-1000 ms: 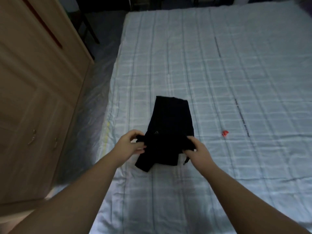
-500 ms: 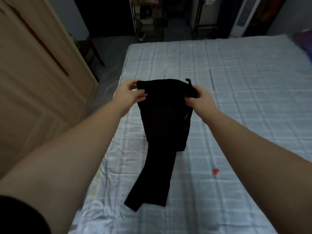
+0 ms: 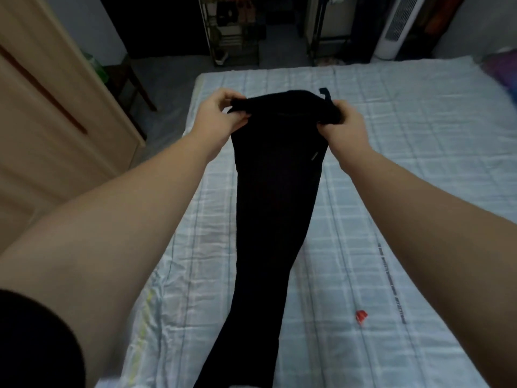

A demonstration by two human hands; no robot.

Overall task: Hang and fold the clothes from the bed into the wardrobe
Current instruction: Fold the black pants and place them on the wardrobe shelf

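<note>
A pair of black trousers (image 3: 275, 208) hangs full length above the bed (image 3: 419, 169), held up by the waistband. My left hand (image 3: 221, 116) pinches the left end of the waistband. My right hand (image 3: 340, 127) grips the right end, where a small loop sticks up. The legs drop toward the bottom edge of the view and their ends are out of sight. The wooden wardrobe (image 3: 42, 113) stands shut along the left side.
The bed has a pale checked sheet. A small red object (image 3: 361, 315) lies on it at the lower right. Beyond the bed's far end are a metal shelf rack (image 3: 235, 32), a white tower fan (image 3: 397, 26) and a dark stool (image 3: 131, 79) near the wardrobe.
The folded trousers were lifted off the sheet by both hands and have unrolled to hang straight. My view has tilted up toward the far end of the room.
</note>
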